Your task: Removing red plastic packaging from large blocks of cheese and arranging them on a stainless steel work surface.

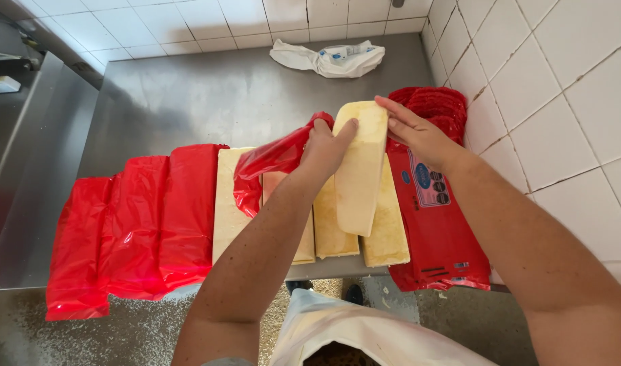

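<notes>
Cheese block (360, 169), pale yellow and long, sits tilted just right of centre frame, its far end lifted and its near end resting on the other slabs below it. Left hand (326, 146) is on the block's left edge, fingers (342, 130) curled and clamped against the side, with a fold of red plastic wrapper (270, 163) bunched under the wrist. Right hand (419, 132) comes in from the right, fingers (395, 112) pressed flat on the block's upper right corner, so both hands grip the same piece.

Beneath it, more cheese slabs (385, 237) lie side by side at the near edge of the steel surface (188, 102), one further slab (229, 200) to the left. Red plastic sheet (131, 230) spreads across the left half of the frame and hangs over the surface edge. Flat red package (436, 224) with a label lies at right, against the white tiled wall (547, 88). Crumpled white bag (330, 59) rests at top centre by the back wall.
</notes>
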